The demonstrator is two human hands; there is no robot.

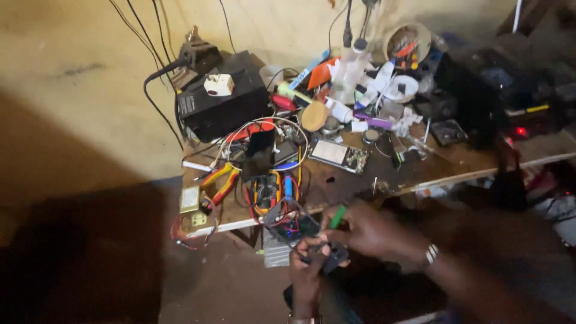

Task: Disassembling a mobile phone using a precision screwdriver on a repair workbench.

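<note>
Crowding the workbench point(336, 180): pliers point(219, 183); wires point(264, 126); bottles point(351, 72).

pale rectangular screen point(329, 152) mid-bench, white label point(186, 105) on black box point(222, 99)

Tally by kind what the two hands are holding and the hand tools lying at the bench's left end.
Green-handled tool in the right hand: 1
Small dark device in the left hand: 1
Red-and-yellow-handled pliers on the bench: 1
Total: 3
</note>
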